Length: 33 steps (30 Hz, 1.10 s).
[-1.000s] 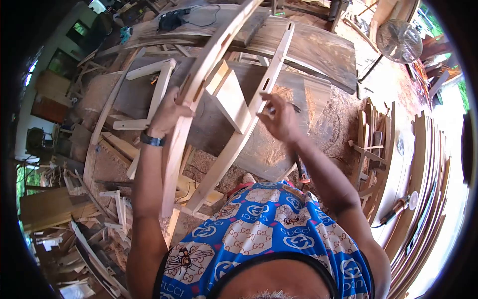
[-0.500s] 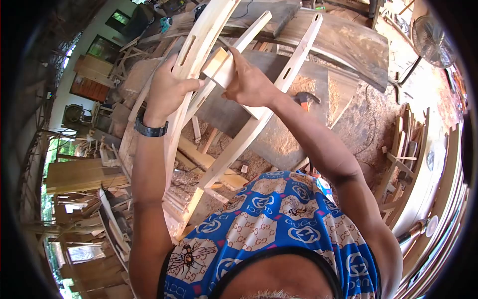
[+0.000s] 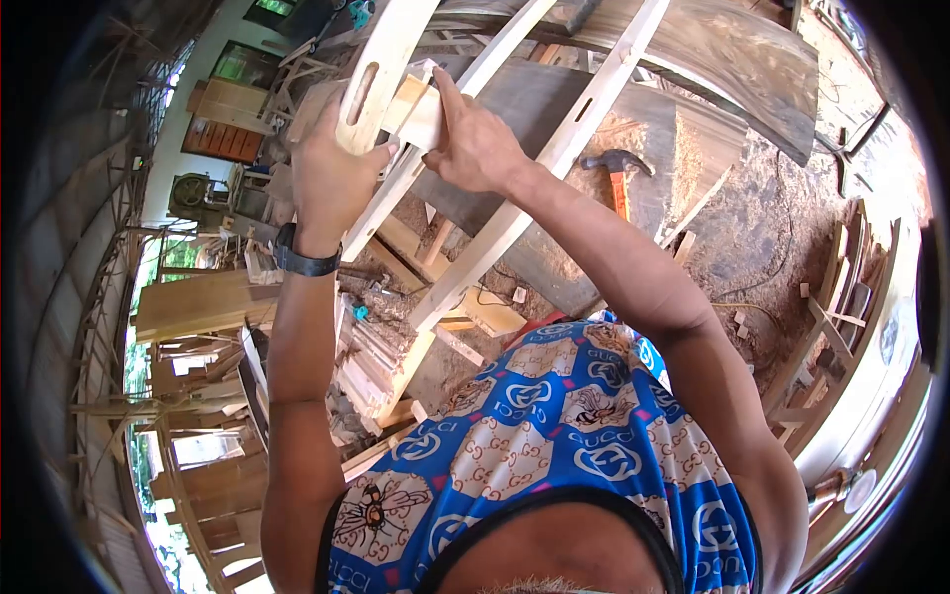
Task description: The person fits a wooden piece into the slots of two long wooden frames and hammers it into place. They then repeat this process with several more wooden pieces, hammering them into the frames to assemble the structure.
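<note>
A pale wooden post [image 3: 393, 45] with a long slot near its rounded end is gripped by my left hand [image 3: 332, 183], fingers behind it and thumb around the end. My right hand [image 3: 475, 144] is closed on a short wooden rail [image 3: 424, 114], its end close beside the post's slotted face. Beneath both hands runs a second wooden post [image 3: 391, 193], angled across the work area. Under my right forearm lies another slotted post [image 3: 584, 109].
An orange-handled hammer [image 3: 619, 188] rests on a dark slab [image 3: 708, 114] strewn with sawdust. Wood strips [image 3: 376, 371] are stacked below my left hand. More lumber [image 3: 836, 307] leans at the right. Offcuts and shavings cover the ground.
The slotted post in my left hand has shifted so its lower end now sits at my hand instead of reaching down past my wrist. My view has moved, showing more of the hammer.
</note>
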Each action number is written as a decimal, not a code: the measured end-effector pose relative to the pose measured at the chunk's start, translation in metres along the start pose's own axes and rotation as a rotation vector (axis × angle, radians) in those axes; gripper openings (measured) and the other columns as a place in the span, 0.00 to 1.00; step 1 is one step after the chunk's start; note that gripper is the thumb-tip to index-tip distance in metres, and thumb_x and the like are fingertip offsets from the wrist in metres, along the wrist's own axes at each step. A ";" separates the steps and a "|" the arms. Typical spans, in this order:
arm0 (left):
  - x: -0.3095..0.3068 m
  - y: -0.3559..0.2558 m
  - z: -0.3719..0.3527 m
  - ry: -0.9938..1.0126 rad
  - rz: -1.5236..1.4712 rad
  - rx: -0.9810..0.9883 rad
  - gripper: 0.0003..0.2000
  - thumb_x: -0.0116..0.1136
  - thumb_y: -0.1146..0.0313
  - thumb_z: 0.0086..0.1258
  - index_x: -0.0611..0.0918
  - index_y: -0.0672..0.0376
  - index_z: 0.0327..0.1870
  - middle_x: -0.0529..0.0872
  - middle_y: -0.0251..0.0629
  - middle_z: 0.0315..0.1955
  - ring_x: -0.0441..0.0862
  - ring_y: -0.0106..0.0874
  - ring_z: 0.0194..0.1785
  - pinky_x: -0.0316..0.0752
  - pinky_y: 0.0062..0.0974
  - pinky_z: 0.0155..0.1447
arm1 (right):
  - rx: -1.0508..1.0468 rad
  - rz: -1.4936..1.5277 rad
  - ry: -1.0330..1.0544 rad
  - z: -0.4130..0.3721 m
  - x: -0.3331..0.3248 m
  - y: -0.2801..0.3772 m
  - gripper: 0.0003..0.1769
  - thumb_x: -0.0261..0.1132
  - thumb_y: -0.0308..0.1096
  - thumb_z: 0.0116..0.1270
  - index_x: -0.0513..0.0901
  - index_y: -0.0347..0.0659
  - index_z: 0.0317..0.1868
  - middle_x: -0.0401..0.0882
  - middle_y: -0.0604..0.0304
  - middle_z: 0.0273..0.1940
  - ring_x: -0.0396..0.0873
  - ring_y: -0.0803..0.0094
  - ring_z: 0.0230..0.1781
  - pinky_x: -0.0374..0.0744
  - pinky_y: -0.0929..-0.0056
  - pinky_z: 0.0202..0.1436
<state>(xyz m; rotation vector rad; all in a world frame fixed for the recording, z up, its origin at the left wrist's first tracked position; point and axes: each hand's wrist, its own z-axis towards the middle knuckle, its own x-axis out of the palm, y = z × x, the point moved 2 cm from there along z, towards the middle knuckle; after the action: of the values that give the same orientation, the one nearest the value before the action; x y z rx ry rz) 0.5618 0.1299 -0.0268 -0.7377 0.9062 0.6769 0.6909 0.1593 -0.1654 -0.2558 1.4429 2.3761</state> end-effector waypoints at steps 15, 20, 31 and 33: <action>-0.001 0.051 0.015 -0.039 0.528 0.044 0.33 0.71 0.71 0.55 0.74 0.63 0.66 0.82 0.56 0.55 0.79 0.53 0.58 0.75 0.45 0.62 | 0.056 -0.069 -0.014 0.021 0.032 0.008 0.52 0.69 0.31 0.55 0.49 0.25 0.75 0.77 0.29 0.51 0.81 0.36 0.51 0.82 0.48 0.55; -0.001 0.057 0.020 0.008 0.527 0.021 0.32 0.70 0.72 0.55 0.74 0.64 0.65 0.82 0.56 0.55 0.79 0.53 0.59 0.74 0.46 0.63 | 0.058 -0.097 -0.032 0.023 0.041 0.005 0.49 0.70 0.32 0.54 0.53 0.25 0.72 0.77 0.30 0.50 0.81 0.36 0.51 0.82 0.47 0.55; 0.018 0.064 0.015 -0.017 0.624 0.041 0.34 0.67 0.72 0.56 0.69 0.69 0.67 0.79 0.63 0.55 0.79 0.59 0.55 0.77 0.48 0.58 | 0.066 -0.023 -0.062 0.021 0.044 -0.006 0.39 0.69 0.32 0.56 0.60 0.27 0.64 0.78 0.34 0.46 0.82 0.36 0.48 0.82 0.47 0.55; 0.016 0.068 0.020 0.035 0.591 0.097 0.34 0.67 0.73 0.56 0.70 0.70 0.66 0.79 0.62 0.54 0.80 0.58 0.55 0.77 0.48 0.57 | 0.085 -0.067 -0.019 0.021 0.044 -0.007 0.43 0.74 0.36 0.54 0.61 0.28 0.65 0.79 0.35 0.50 0.83 0.38 0.50 0.85 0.48 0.51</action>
<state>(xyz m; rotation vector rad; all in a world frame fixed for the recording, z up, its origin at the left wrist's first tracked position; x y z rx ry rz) 0.5246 0.1877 -0.0510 -0.3887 1.1944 1.1313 0.6537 0.1896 -0.1761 -0.2558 1.4982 2.2523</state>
